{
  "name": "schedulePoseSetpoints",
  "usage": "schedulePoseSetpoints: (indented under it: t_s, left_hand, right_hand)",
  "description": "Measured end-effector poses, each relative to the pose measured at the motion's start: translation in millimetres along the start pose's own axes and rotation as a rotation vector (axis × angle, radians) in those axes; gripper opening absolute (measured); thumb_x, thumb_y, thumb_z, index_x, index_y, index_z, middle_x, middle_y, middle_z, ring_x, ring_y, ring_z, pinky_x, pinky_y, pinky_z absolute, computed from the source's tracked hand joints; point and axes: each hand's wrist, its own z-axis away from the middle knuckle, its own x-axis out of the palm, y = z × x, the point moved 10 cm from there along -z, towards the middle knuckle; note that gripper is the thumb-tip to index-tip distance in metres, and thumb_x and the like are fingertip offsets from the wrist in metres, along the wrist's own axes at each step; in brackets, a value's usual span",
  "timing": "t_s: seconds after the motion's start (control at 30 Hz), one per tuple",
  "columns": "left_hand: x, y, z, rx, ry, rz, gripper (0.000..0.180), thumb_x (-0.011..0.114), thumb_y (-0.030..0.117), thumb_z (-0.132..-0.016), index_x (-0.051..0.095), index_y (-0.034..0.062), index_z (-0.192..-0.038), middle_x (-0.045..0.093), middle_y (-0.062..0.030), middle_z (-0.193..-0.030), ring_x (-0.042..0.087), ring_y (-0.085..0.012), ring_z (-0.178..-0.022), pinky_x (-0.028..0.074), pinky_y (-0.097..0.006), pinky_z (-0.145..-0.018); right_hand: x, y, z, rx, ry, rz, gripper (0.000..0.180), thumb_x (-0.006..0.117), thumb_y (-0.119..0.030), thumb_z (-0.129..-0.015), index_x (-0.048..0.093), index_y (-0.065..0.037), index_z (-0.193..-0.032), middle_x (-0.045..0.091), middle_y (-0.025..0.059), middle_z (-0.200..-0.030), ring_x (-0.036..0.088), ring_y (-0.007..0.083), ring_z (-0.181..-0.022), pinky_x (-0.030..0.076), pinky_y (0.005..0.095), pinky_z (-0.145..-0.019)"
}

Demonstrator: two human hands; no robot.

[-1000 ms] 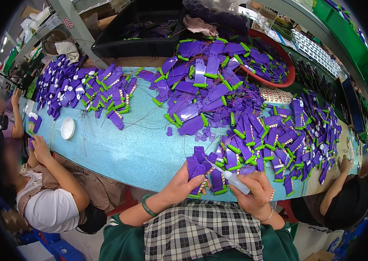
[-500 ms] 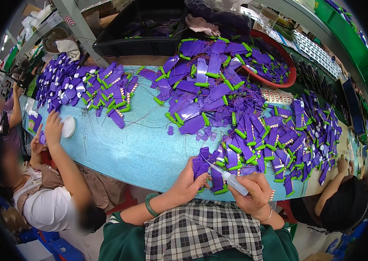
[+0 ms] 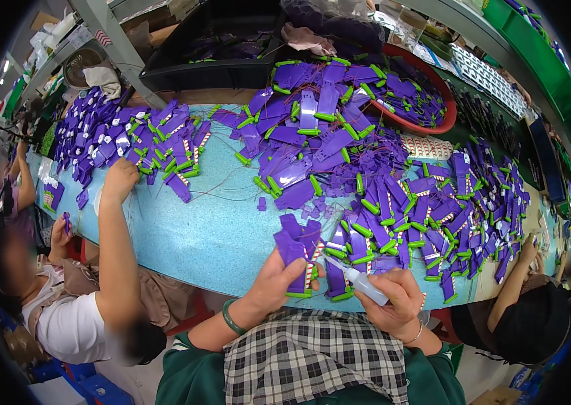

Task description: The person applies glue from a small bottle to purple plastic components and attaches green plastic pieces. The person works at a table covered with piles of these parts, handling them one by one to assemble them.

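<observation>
My left hand [image 3: 273, 280] is closed around a few flat purple plastic parts [image 3: 292, 244]. They fan upward from my fingers, and a red-and-white striped edge and green ends show at their lower right. In my right hand [image 3: 397, 304] is a translucent squeeze bottle [image 3: 368, 287] with a thin nozzle, tilted up and to the left. The nozzle tip lies close beside the held parts; whether it touches them I cannot tell. Just beyond the bottle spreads a pile of purple parts with green ends [image 3: 393, 229].
A bigger purple heap [image 3: 312, 145] lies mid-table on the light-blue tabletop [image 3: 197, 236]. A red basin [image 3: 449, 111] and a black bin [image 3: 214, 74] with similar parts stand behind. Co-workers sit on both sides; the left one's hand [image 3: 122, 179] is at another purple pile [image 3: 96, 131].
My left hand has shifted left and turned the purple parts, so the striped edge and green ends show. My right hand has hardly moved. The left co-worker's hand has moved to the pile.
</observation>
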Motion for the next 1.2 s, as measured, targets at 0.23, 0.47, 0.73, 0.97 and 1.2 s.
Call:
schedulePoseSetpoints:
  t_s: [0.23,0.47,0.73,0.97,1.2]
  left_hand:
    - [1.2,7.7,2.5,0.085,0.000,0.081,0.041,0.055,0.019,-0.096,0.039,0.0028,-0.129,0.053,-0.0115,-0.115,0.061,-0.0248,-0.094,0.057,-0.034,-0.068]
    - [2.0,7.7,3.8,0.111,-0.038,0.002,0.041,0.055,0.018,-0.095,0.039,0.0014,-0.128,0.053,-0.0119,-0.114,0.062,-0.0242,-0.093,0.056,-0.034,-0.069]
    - [4.6,9.4,4.9,0.104,-0.058,-0.069,0.040,0.051,0.014,-0.096,0.035,0.0017,-0.130,0.053,-0.0135,-0.114,0.061,-0.0239,-0.092,0.055,-0.035,-0.072]
    - [2.1,16.4,6.6,0.210,0.033,-0.260,0.040,0.047,0.010,-0.097,0.030,0.0016,-0.132,0.054,-0.0143,-0.113,0.061,-0.0194,-0.090,0.054,-0.033,-0.074]
    - [6.9,19.5,8.7,0.279,0.052,-0.444,0.040,0.045,0.005,-0.096,0.028,0.0009,-0.132,0.053,-0.0136,-0.116,0.059,-0.0171,-0.094,0.054,-0.032,-0.077]
  right_hand:
    - [-2.8,3.2,-0.5,0.012,0.050,0.040,0.040,0.084,-0.003,-0.063,0.067,-0.003,-0.099,0.060,0.0086,-0.079,0.058,0.0175,-0.057,0.043,0.0266,-0.047]
    - [-0.1,6.4,1.4,0.051,0.015,0.057,0.042,0.083,-0.001,-0.063,0.065,-0.003,-0.100,0.058,0.0090,-0.079,0.057,0.0185,-0.062,0.044,0.0283,-0.052]
    - [-0.4,7.0,-0.1,0.028,0.033,0.055,0.041,0.085,-0.004,-0.063,0.067,-0.004,-0.099,0.060,0.0085,-0.078,0.059,0.0177,-0.059,0.044,0.0265,-0.048]
    - [-6.1,-0.4,-3.4,0.007,0.055,0.034,0.041,0.084,-0.001,-0.062,0.066,-0.003,-0.099,0.060,0.0084,-0.078,0.059,0.0172,-0.059,0.044,0.0261,-0.048]
    - [-2.8,-0.2,-4.1,0.002,0.034,0.043,0.041,0.084,-0.002,-0.062,0.067,-0.003,-0.099,0.059,0.0084,-0.078,0.058,0.0170,-0.058,0.044,0.0262,-0.048]
